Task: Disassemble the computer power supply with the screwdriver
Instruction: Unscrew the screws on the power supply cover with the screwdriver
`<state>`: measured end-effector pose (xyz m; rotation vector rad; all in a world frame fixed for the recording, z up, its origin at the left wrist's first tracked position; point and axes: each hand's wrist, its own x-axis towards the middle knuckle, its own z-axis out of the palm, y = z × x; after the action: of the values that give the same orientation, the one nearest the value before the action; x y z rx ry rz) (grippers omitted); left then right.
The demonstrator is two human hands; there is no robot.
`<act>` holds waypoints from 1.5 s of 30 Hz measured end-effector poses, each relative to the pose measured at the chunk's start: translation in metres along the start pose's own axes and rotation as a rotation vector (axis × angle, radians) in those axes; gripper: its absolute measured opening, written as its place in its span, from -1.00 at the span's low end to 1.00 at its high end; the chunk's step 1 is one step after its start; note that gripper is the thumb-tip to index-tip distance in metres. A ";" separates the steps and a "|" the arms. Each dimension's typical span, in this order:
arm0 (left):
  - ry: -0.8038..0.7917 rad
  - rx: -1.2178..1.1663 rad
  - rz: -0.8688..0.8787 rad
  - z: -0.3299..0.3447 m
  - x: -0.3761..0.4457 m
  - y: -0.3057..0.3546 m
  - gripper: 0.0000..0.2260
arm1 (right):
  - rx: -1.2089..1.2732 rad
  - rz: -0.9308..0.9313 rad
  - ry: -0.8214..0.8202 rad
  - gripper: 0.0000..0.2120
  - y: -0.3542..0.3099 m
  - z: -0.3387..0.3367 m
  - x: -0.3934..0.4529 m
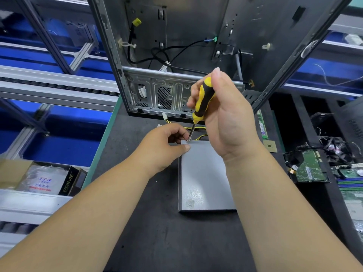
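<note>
The computer power supply [204,177], a flat-topped box of smooth grey sheet metal with a faintly mottled patch near its front edge, lies on the dark, matte work mat [157,232], just in front of the open computer case [176,55]. Yellow and black wires [198,137] run from its far end toward the case.

The right hand [225,114] is curled round the yellow-and-black handle of the screwdriver [202,101], held nearly upright, its thin steel shaft set tip-down on the far left corner of the power supply's top. The left hand [163,146] rests at that same corner, thumb pressed on the grey lid and fingers curled over the far edge; whether they pinch anything small cannot be told. The two hands are close together at the corner.

The case stands upright, a bare steel shell with stamped, perforated panels; inside it hang loose black cables [157,54], a yellow connector [137,22] and a small green one [215,38].

To the left, below the mat's green edge, a cardboard box [11,173] holds a crinkled clear plastic bag [43,179] and a black carton printed "PRIME" [68,182]. To the right lie a green memory stick [262,124], a small square processor chip [270,146], a hard drive with its green circuit board facing up [308,169], and part of a motherboard [351,181].
</note>
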<state>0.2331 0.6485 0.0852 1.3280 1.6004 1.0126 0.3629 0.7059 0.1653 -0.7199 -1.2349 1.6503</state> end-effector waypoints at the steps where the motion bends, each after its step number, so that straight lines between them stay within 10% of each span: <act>1: 0.001 0.000 0.000 0.000 0.000 0.000 -0.79 | -0.003 0.007 -0.008 -0.68 0.000 0.000 0.000; 9: -0.002 -0.024 0.021 0.001 0.000 -0.001 -0.79 | 0.001 0.013 -0.078 -0.43 0.008 0.015 0.000; 15: 0.004 -0.012 0.054 0.001 0.000 -0.003 -0.77 | 0.060 0.022 -0.084 -0.75 0.003 0.007 -0.002; 29: -0.001 -0.012 0.054 0.002 0.000 -0.006 -0.77 | 0.142 0.027 -0.027 -0.55 0.000 0.003 0.001; 45: 0.013 0.029 0.023 0.002 -0.001 -0.004 -0.82 | 0.074 0.057 0.003 -0.77 -0.007 0.000 -0.003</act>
<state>0.2338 0.6468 0.0808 1.3650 1.6187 1.0168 0.3666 0.7038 0.1716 -0.7165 -1.1544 1.7318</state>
